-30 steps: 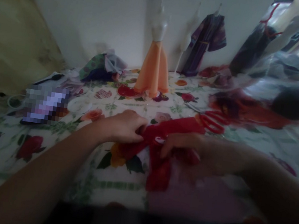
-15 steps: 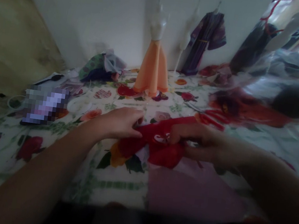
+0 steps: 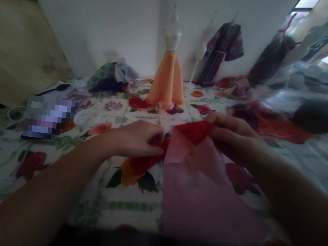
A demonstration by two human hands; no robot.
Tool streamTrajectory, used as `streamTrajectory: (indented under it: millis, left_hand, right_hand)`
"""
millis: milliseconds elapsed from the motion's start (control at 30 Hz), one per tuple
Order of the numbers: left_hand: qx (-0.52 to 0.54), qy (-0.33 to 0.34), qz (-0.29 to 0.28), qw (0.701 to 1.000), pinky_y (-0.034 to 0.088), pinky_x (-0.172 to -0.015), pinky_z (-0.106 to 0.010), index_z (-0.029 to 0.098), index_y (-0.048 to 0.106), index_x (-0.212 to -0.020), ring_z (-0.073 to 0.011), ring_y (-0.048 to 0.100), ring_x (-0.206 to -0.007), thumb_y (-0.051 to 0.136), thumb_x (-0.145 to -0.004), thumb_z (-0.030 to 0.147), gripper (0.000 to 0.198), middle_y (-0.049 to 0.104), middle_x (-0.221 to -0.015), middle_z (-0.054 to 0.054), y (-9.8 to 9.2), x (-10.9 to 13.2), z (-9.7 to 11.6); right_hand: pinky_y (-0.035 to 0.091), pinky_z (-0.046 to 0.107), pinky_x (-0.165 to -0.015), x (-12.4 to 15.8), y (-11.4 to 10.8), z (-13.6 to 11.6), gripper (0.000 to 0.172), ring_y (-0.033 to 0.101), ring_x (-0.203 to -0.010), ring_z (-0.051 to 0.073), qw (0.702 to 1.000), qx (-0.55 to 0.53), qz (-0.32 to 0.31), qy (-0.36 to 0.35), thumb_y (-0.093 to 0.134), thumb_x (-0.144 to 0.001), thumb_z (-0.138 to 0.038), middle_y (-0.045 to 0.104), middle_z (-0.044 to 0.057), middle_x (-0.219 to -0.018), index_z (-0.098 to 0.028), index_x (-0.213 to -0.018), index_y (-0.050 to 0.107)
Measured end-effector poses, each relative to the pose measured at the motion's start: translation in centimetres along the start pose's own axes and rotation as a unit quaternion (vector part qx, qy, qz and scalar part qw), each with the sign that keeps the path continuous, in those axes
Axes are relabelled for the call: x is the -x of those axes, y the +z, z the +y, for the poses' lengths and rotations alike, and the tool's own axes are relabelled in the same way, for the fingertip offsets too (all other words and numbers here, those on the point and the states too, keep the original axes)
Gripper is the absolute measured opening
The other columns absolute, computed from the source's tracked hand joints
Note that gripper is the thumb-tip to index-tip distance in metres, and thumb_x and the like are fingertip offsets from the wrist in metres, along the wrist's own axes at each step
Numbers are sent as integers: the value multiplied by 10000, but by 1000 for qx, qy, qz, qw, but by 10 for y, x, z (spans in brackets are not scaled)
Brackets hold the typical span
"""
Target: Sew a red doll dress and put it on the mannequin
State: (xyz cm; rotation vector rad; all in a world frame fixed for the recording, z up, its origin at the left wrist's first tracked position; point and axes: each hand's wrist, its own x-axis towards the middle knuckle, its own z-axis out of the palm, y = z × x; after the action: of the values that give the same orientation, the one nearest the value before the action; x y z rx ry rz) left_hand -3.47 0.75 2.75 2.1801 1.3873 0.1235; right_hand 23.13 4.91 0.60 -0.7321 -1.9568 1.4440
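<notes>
A red piece of fabric (image 3: pixel 195 130) lies across the flowered tablecloth (image 3: pixel 39 162), joined to a pale pink fabric sheet (image 3: pixel 203 189) that spreads toward me. My left hand (image 3: pixel 137 139) is closed, pinching the red fabric's left end against the table. My right hand (image 3: pixel 231 134) is closed on the upper right edge where red meets pink, holding it lifted. The two hands are a short way apart with the cloth stretched between them.
A small white mannequin in an orange skirt (image 3: pixel 167 78) stands at the back centre, with a second mannequin and a dark purple robe (image 3: pixel 221 51) on the wall behind. Crumpled green and grey cloth (image 3: pixel 111 77) lies back left. Heaped fabrics fill the right side.
My right hand moved up and away from me, lifting the cloth so the pink sheet now shows on top. The left hand stayed put. The red scissors seen earlier are hidden.
</notes>
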Motion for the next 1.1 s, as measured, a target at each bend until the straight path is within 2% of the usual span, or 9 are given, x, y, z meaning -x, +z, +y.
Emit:
streamTrajectory:
  millis: [100,233,300,500,700,900,967,1033,1100]
  left_hand:
    - [0,17,-48,999,435,-673,-300,229,631,-879,-199,621,-802,655,-837,386,164,673,-927,-27,0,-1,1]
    - [-48,12,-43,998,416,-678,-308,212,622,-815,-221,606,-827,663,-836,375,169,651,-853,-35,4,-7,0]
    - [-64,-8,-41,997,404,-664,-306,206,621,-792,-226,599,-826,661,-843,380,186,642,-835,-43,6,-9,0]
    - [-66,-30,-31,997,400,-685,-298,202,590,-735,-212,590,-801,696,-832,338,198,616,-796,-27,10,-13,1]
    - [-41,-42,-50,997,365,-631,-279,198,552,-667,-181,560,-730,707,-828,266,233,566,-712,2,8,-16,-1]
    - [-40,-46,-44,997,381,-639,-283,197,607,-717,-185,570,-737,702,-811,298,167,603,-766,-15,12,-18,-7]
    - [-36,-54,-29,997,378,-629,-287,202,610,-775,-189,565,-734,717,-787,338,173,618,-796,-18,15,-19,-10]
    - [-45,-59,13,997,375,-629,-296,206,588,-842,-208,564,-778,762,-725,405,289,628,-873,-33,16,-20,-13]
    - [-61,-64,49,995,375,-632,-304,207,563,-892,-229,562,-823,785,-673,463,403,625,-950,-53,16,-21,-14]
  right_hand:
    - [404,223,-509,1,-5,-1,234,528,-594,118,998,-31,-61,15,663,-926,-420,575,-6,-722,-205,-846,623]
    - [505,245,-685,3,-3,-7,224,638,-786,160,972,45,-229,19,633,-953,-381,685,36,-878,-173,-895,694]
    - [513,230,-702,3,2,-9,221,653,-801,156,960,79,-267,20,620,-963,-372,703,34,-898,-171,-947,711]
    - [525,220,-681,0,15,-10,172,656,-763,142,943,164,-290,3,593,-973,-312,707,21,-882,-188,-955,711]
    - [537,198,-693,0,21,-7,175,665,-773,128,937,158,-312,5,566,-986,-275,707,26,-892,-162,-972,699]
    - [501,173,-571,1,23,-16,133,668,-756,137,936,164,-308,44,572,-961,-205,699,29,-838,-175,-968,702]
    - [489,176,-558,1,18,-14,167,659,-729,132,933,146,-323,54,592,-958,-237,691,30,-835,-162,-1070,690]
    - [484,181,-576,0,11,-11,237,634,-696,115,933,118,-334,62,607,-957,-262,674,20,-830,-148,-1154,670]
    - [494,190,-618,-1,6,-8,243,634,-731,113,946,80,-309,58,618,-953,-266,677,24,-885,-151,-1161,669]
